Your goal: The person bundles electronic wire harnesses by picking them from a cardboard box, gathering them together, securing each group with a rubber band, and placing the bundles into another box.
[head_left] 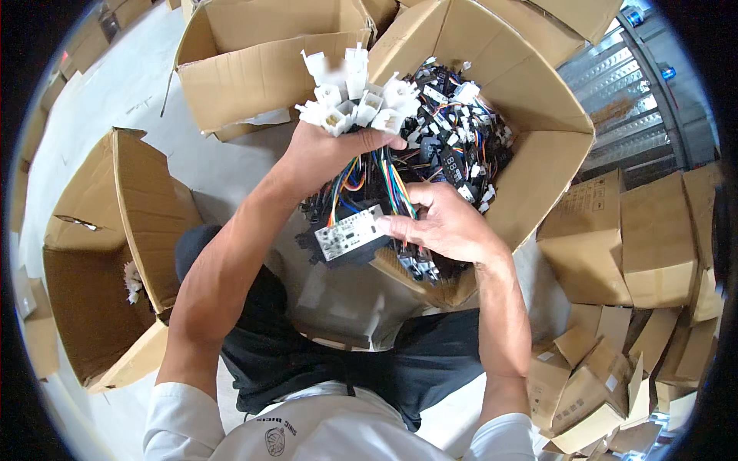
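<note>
My left hand (327, 154) is closed round a bunch of wire harnesses, and their white plastic connectors (350, 104) stick up above the fist. Coloured wires (396, 184) hang below it. Lower down, my right hand (450, 227) pinches the same wires, its thumb at the right end of a small white circuit board (350, 233). Dark-edged boards and plugs dangle under the right fingers, partly hidden. Just beyond both hands, a large open cardboard box (550, 165) holds a heap of similar harnesses (461, 131) with black display boards and white plugs.
At the left stands an open cardboard box (142, 219) with a few white pieces inside. Another open box (269, 81) is at the back. Closed cartons (584, 238) and flattened cardboard (588, 392) crowd the right side. My knees flank the grey floor (334, 296).
</note>
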`<state>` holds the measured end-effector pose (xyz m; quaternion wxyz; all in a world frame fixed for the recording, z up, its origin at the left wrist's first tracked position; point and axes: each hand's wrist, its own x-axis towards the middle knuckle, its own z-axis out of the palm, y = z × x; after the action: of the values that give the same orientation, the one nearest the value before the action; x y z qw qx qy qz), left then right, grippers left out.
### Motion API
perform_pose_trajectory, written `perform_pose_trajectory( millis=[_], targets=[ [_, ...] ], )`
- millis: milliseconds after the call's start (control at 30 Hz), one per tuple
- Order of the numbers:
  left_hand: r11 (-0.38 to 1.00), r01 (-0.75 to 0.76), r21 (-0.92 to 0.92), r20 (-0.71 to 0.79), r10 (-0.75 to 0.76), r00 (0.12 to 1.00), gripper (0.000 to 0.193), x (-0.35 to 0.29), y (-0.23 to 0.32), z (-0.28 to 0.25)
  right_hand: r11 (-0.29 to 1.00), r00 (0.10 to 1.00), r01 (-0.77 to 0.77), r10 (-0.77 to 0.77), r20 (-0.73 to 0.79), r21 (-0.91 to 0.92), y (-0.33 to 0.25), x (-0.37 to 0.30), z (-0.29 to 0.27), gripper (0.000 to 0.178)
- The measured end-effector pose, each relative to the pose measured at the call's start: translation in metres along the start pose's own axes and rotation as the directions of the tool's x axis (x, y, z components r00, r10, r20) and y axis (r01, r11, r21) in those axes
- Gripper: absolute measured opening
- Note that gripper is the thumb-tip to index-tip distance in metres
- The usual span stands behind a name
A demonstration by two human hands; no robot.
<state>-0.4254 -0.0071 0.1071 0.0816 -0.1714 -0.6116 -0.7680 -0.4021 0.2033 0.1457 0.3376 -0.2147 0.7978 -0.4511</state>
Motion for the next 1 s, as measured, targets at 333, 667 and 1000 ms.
perform_pose_trajectory(
  millis=[333, 667, 1000],
  targets=[
    [0.99, -0.056, 0.129, -0.243, 0.086, 0.966, 0.014, 0.008, -0.001, -0.006, 0.969, 0.925, 0.189, -0.23, -0.304, -0.156, 0.008, -0.004, -0.017, 0.04],
    [0.913, -0.094, -0.397, -0.369, -0.065, 0.927, 0.011, 0.018, 0.032, -0.086, 0.878, 0.807, -0.307, 0.035, -0.589, -0.367, 0.131, 0.046, -0.047, 0.047],
    [0.874, 0.01, -0.486, -0.351, -0.206, 0.913, 0.016, 0.011, 0.031, -0.084, 0.697, 0.95, -0.123, -0.123, -0.286, -0.707, 0.183, 0.068, -0.002, 0.051]
  ],
)
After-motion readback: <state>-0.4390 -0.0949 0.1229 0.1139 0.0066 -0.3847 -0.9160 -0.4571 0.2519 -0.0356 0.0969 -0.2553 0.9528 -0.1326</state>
